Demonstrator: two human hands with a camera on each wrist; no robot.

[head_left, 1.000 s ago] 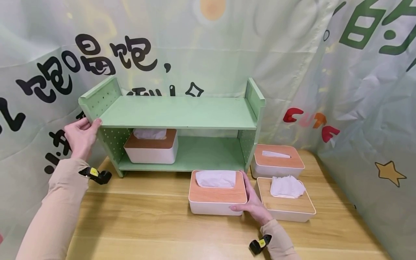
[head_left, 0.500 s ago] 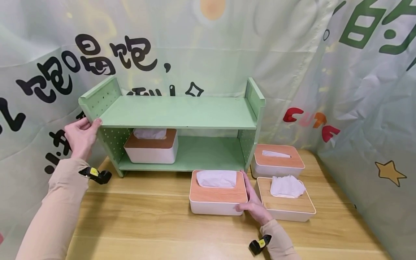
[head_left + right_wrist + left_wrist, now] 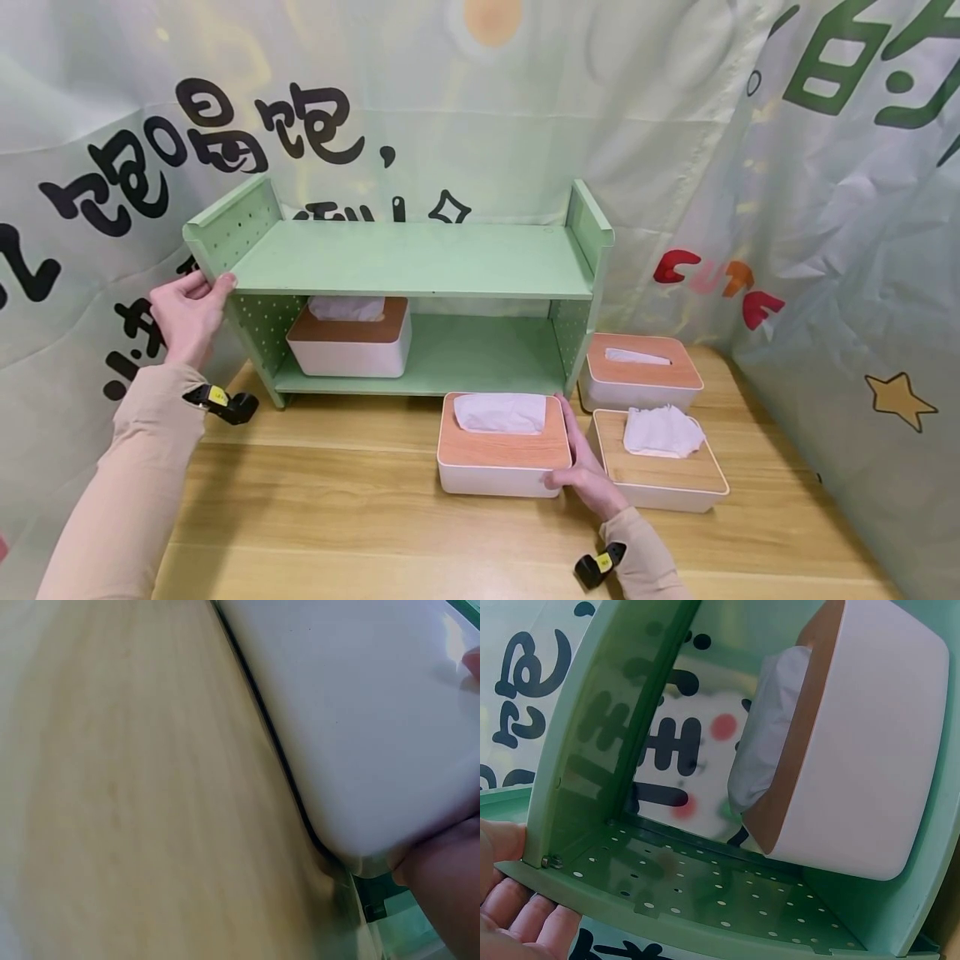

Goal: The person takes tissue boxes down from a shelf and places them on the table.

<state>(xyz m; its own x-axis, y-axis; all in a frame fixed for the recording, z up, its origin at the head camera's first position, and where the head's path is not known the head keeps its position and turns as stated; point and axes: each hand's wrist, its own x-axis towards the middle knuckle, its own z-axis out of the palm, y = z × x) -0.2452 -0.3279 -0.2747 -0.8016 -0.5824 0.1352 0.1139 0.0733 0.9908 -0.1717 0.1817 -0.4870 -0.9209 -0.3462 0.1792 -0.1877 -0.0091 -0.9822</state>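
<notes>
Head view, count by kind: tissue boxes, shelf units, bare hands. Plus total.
Tissue boxes: 4
Shelf unit: 1
Bare hands: 2
Total: 7

– What is the box [image 3: 495, 480] at the lower centre made of?
– It looks like smooth, glossy plastic; its lid [image 3: 480, 452] shows matt wood grain, and the tissue [image 3: 500, 414] is thin paper.
– And the shelf [image 3: 412, 258] at the centre?
– It seems painted metal, smooth and slightly shiny.
</notes>
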